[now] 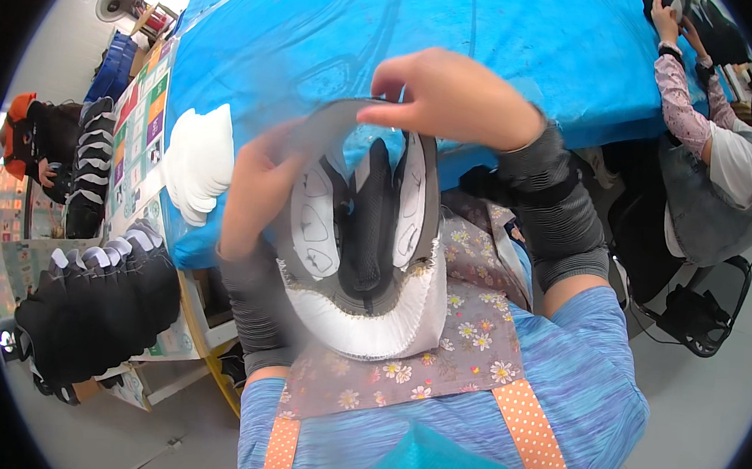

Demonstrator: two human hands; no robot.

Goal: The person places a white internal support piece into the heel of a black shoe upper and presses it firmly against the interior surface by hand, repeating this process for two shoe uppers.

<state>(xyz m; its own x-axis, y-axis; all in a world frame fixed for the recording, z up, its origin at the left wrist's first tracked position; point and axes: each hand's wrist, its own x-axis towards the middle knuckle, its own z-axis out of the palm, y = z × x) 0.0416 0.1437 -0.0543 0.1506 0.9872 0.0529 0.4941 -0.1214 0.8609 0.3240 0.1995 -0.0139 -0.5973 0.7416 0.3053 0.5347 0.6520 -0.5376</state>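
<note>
A grey and black shoe upper with a white stitched edge hangs between my hands over my lap. Its black tongue lies along the middle, with white panels on both sides. My left hand, partly smeared by motion, grips the upper's left side near the far end. My right hand pinches the grey far rim between thumb and fingers. Some of my left fingers are hidden behind the upper. A fan of white pieces lies on the blue-covered table, left of my left hand.
At the lower left, several black shoe uppers sit in a row on a low stand. Another row of black and white pieces stands beyond. At the right, a co-worker sits handling a dark piece. A fan stands far left.
</note>
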